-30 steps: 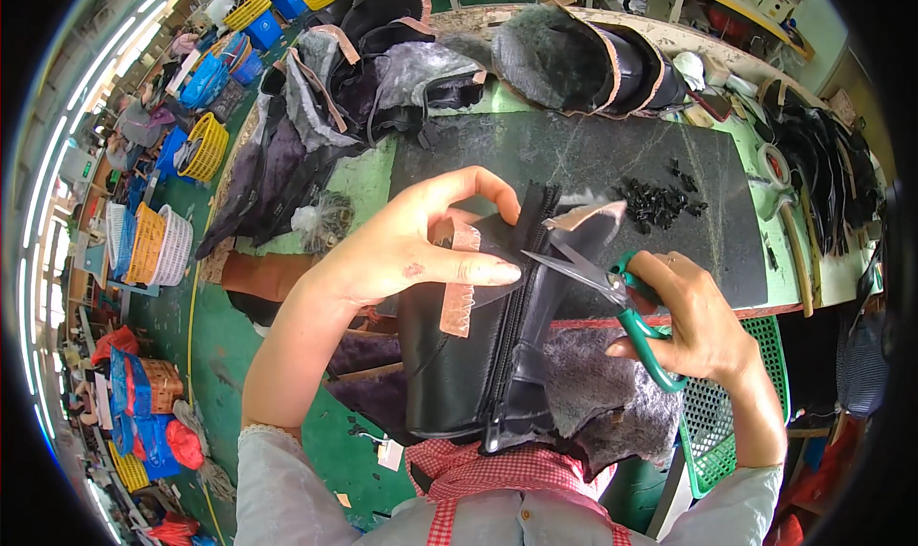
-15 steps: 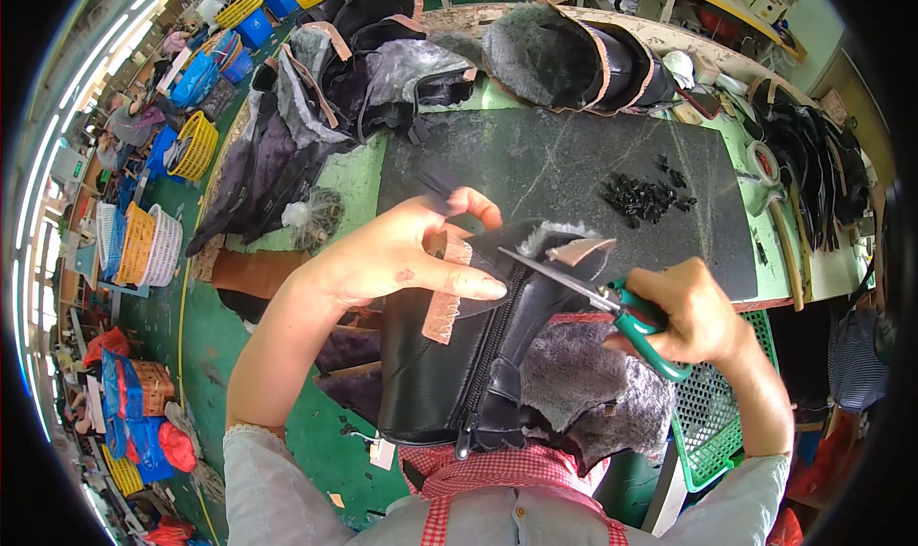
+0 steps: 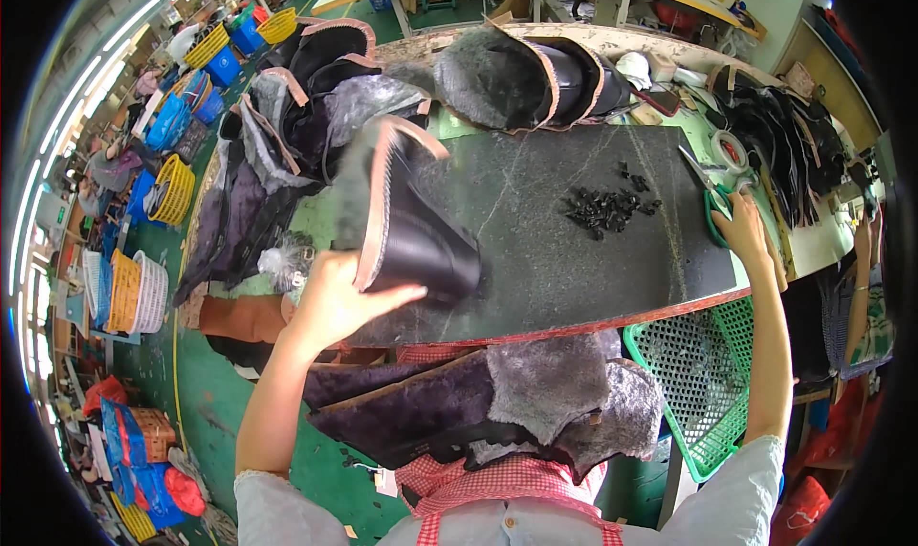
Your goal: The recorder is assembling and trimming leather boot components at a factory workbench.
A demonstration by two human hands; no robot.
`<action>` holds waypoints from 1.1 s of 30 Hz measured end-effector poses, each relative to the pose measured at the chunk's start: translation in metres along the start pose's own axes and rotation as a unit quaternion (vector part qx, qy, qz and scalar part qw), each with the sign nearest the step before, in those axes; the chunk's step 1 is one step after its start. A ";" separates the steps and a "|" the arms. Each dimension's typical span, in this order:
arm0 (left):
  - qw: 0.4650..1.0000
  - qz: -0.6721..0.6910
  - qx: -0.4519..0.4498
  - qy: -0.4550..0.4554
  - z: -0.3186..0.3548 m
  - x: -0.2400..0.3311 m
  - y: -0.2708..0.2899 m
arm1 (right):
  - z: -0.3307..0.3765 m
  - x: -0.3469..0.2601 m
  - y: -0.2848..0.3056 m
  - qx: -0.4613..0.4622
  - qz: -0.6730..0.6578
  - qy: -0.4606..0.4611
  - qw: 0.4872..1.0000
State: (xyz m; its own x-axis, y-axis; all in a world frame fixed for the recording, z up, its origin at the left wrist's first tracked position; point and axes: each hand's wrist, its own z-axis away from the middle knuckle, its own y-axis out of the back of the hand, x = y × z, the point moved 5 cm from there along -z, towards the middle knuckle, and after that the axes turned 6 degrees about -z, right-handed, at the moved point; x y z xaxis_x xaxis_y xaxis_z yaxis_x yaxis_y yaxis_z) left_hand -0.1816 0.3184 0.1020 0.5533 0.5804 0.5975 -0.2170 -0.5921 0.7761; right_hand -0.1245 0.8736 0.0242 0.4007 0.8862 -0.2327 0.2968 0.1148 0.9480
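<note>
My left hand (image 3: 339, 302) grips a black leather boot upper (image 3: 426, 235) by its pale, stitched edge, thumb on the leather. The upper is raised over the left part of the dark mat (image 3: 535, 269), its grey fur lining smeared by motion. At the mat's right end, my right hand (image 3: 741, 229) has its fingers round the green handles of a pair of scissors (image 3: 712, 192). Their blades point away from me, beside a roll of tape (image 3: 729, 150). A small heap of black bits (image 3: 607, 209) lies on the mat between my hands.
Fur-lined boot uppers (image 3: 273, 130) are piled at the back left, with rolled ones (image 3: 497, 77) at the back middle. Black pieces (image 3: 784, 144) lie far right. Across my lap rest fur-lined pieces (image 3: 411, 407), next to a green plastic basket (image 3: 741, 355). Another person's arm (image 3: 863, 250) shows at right.
The boot upper has gone from my lap up and forward over the mat, turned in my left hand. My right hand has carried the scissors away from it to the mat's right end.
</note>
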 end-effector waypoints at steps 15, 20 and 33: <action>0.904 0.425 0.021 0.046 -0.287 -0.025 -0.144 | 0.097 -0.149 0.043 -0.225 -0.396 0.056 0.888; 0.920 0.375 0.063 0.095 -0.224 -0.025 -0.105 | 0.164 -0.220 0.010 -0.377 -0.413 0.296 0.774; 0.914 -0.187 -0.318 0.171 0.145 -0.021 -0.052 | 0.232 -0.240 -0.055 -0.382 -0.316 0.324 0.806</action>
State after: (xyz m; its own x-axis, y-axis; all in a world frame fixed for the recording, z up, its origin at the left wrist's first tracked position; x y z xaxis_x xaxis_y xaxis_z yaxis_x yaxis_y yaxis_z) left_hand -0.0652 0.2561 0.0201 0.4240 0.8809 0.2102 -0.5480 0.0648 0.8339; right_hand -0.0358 0.5500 -0.0219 -0.2321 0.5617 -0.7941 -0.4554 0.6587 0.5990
